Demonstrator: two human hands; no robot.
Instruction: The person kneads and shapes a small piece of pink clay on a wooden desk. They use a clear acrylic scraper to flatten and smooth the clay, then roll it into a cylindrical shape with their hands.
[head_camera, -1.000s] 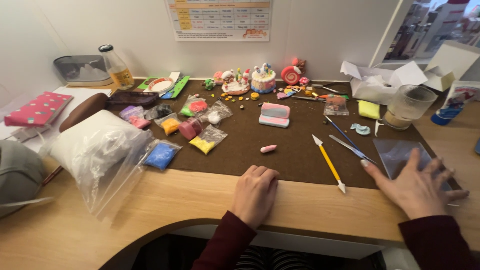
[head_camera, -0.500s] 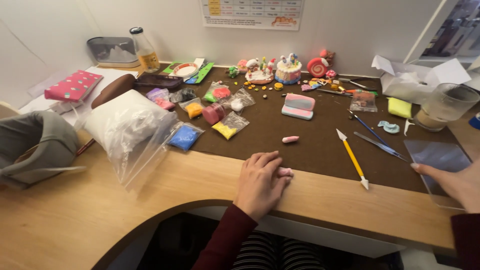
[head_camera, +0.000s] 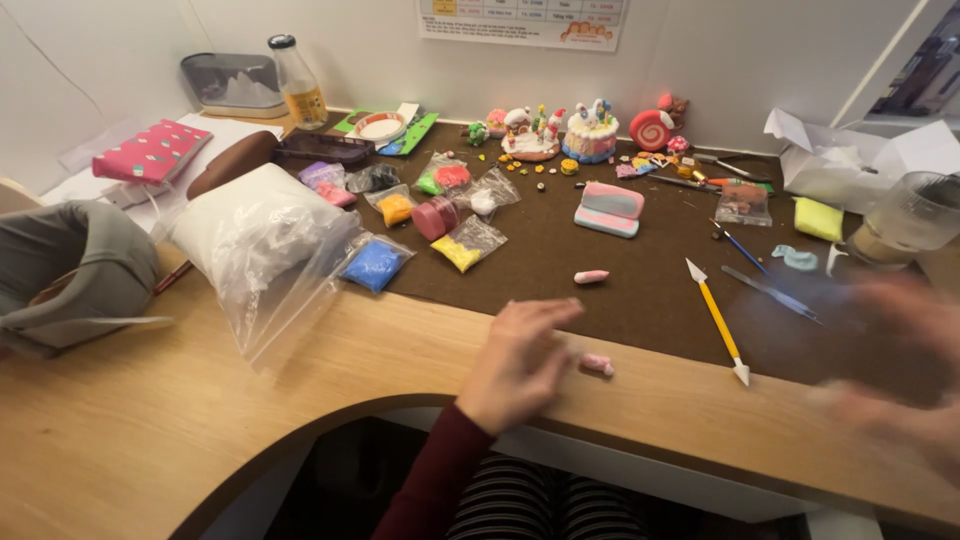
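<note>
Left hand: the left hand (head_camera: 520, 362) is resting palm down at the near edge of the desk (head_camera: 300, 400), fingers loosely spread and holding nothing; its fingertips are lying just beside a small pink clay piece (head_camera: 597, 365).
Pink clay piece: it is sitting on the bare wood by the near edge, just off the brown mat (head_camera: 620, 270). It looks soft, light and easy to dent, so it is probably best taken by its two ends with a gentle pinch.
Right hand: the right hand (head_camera: 900, 390) is showing only as a blur at the right edge of the desk; I cannot tell whether it is open or closed.
Yellow tool: a yellow modelling tool (head_camera: 717, 320) with white pointed tips is lying at a slant on the mat's near right part, stiff and thin.
Second clay roll: another pink roll (head_camera: 591, 277) is lying further in, near the mat's middle.
Bags: a big clear plastic bag (head_camera: 262, 240) with white filling is slumping over the mat's left edge; a small bag of blue clay (head_camera: 372, 265) is lying just beside it, with a small bag of yellow clay (head_camera: 462, 250) nearby.
Far edge: a clay cake (head_camera: 590, 132) and a red-and-white swirl (head_camera: 651, 130) are standing by the wall, glossy and rounded; a glass bottle (head_camera: 297, 82) is standing upright at the far left corner.
</note>
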